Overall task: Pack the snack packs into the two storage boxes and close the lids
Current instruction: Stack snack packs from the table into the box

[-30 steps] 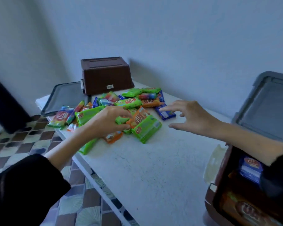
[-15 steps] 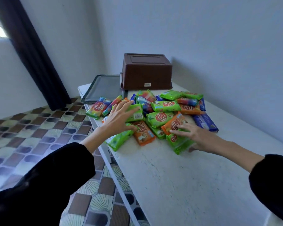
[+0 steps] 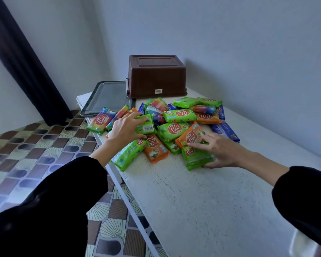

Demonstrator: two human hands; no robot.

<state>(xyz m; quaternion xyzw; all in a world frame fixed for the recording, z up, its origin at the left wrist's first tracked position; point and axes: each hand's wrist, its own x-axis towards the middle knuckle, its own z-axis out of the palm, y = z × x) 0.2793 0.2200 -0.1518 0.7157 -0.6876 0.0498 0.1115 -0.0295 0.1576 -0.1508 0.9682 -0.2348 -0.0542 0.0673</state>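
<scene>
A heap of green, orange, blue and rainbow snack packs lies on the white table. My left hand grips a green pack with a barcode at the heap's left side. My right hand closes around a green pack at the heap's near right, fingers on top, thumb underneath. A brown storage box stands upside down at the far end of the table. Its grey lid lies flat beside it on the left. The second box is out of view.
The table's left edge runs close to my left arm, with patterned floor tiles below. A dark curtain hangs at the left. The wall borders the table's far and right sides.
The view has swung left, so the open box at the right has left the frame. My right hand reached onto the heap and closed on a green pack; my left hand took the barcode pack.
</scene>
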